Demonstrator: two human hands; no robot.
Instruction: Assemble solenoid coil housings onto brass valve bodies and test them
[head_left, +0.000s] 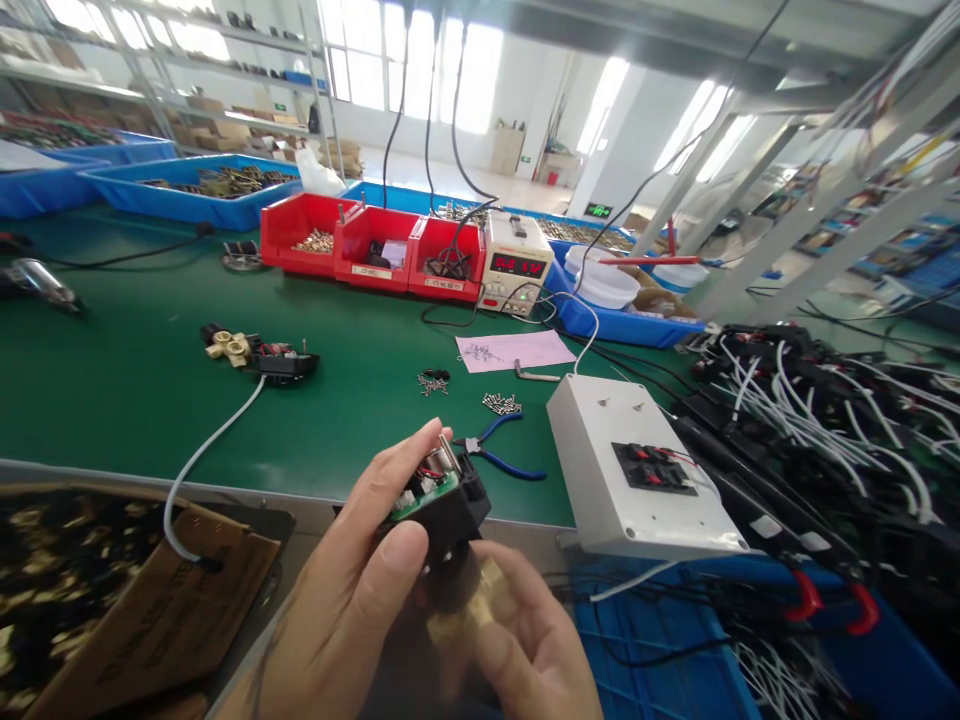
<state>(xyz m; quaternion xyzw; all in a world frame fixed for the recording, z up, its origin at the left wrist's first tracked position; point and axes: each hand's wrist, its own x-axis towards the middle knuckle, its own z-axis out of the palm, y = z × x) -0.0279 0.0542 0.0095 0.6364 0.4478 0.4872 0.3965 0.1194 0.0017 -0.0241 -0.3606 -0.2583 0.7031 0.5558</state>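
My left hand point(360, 570) is closed round a black plastic housing point(450, 515) with a green circuit board and red wires showing in its open top. Lower down, my right hand point(536, 640) grips a brass fitting point(469, 610) that appears joined to the housing's underside; this part is blurred. Just beyond the housing lie blue-handled pliers point(510, 462) on the green bench. A similar assembly point(262, 355), with brass body, black housing and a white cable, rests at the left of the bench.
Small screws point(501, 403) lie near a pink paper point(517, 350). Red bins point(375, 245) and a power supply point(517, 262) stand behind. At right are a grey switch box point(637, 470) and piled black parts with white cables point(817, 400). A cardboard box point(157, 610) sits lower left.
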